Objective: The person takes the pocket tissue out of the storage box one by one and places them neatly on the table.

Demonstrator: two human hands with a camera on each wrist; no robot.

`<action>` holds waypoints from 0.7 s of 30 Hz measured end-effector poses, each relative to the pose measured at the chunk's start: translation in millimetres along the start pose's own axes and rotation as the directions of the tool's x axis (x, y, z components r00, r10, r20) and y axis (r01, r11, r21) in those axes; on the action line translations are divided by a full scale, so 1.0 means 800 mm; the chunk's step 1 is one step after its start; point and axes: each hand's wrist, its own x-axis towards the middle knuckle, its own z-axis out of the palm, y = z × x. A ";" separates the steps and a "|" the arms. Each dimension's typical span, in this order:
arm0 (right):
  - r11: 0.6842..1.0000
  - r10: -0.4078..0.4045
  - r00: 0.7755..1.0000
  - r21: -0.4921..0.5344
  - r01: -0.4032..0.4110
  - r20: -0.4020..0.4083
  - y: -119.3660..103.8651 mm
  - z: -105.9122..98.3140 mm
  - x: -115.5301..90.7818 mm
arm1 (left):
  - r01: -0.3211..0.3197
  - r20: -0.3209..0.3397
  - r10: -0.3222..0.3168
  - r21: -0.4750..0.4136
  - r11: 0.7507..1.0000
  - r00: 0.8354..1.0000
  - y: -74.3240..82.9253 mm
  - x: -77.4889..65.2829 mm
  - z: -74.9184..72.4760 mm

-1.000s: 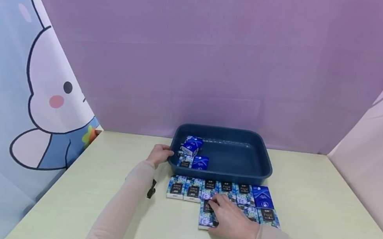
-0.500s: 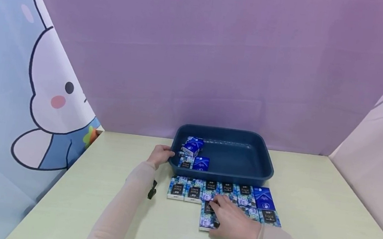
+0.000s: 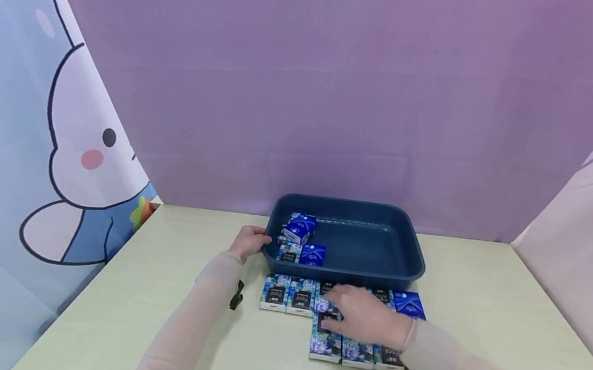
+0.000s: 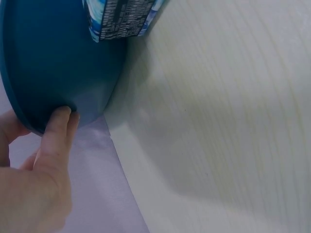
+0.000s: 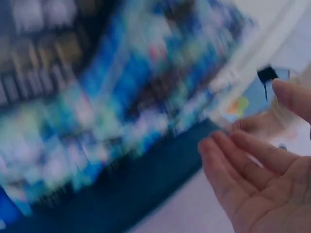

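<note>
The left hand (image 3: 250,241) pinches the left rim of a dark blue tray (image 3: 341,275); in the left wrist view, fingers (image 4: 60,128) lie along its outer wall and the thumb side is partly hidden behind the rim. My right hand (image 3: 366,316) is over two rows of small tissue packs, covering several of them. Floral packs (image 3: 326,342) fill most of the rows, with a plain blue pack (image 3: 410,304) at the far right. In the right wrist view, this hand's fingers (image 5: 248,170) are extended, thumb apart, holding nothing; the floral packs there are blurred.
Inside the tray's left end lie a few packs, among them a blue tissue pack (image 3: 299,228) on top of others. The pale table (image 3: 112,310) meets a purple cloth backdrop (image 3: 307,88) behind the tray. A cartoon-printed cloth (image 3: 94,174) hangs at left.
My right hand has come off the near-row pack and moved slightly forward, towards the tray. More of the near row's front edge shows. The left hand keeps its hold on the tray.
</note>
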 end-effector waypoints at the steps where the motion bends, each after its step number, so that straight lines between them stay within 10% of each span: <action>1: 1.000 -0.003 1.000 0.020 0.003 -0.009 0.002 -0.008 0.003 | 0.000 -0.002 0.000 -0.001 1.000 1.000 0.000 0.000 0.000; 9: 0.992 0.048 0.998 0.122 -0.043 -0.038 0.027 -0.077 0.037 | -0.001 -0.002 0.001 -0.017 1.000 1.000 -0.001 0.004 -0.001; 21: 0.992 0.122 0.987 -0.043 -0.118 0.106 0.076 -0.110 0.105 | -0.006 0.002 0.006 -0.017 1.000 1.000 -0.001 0.001 0.001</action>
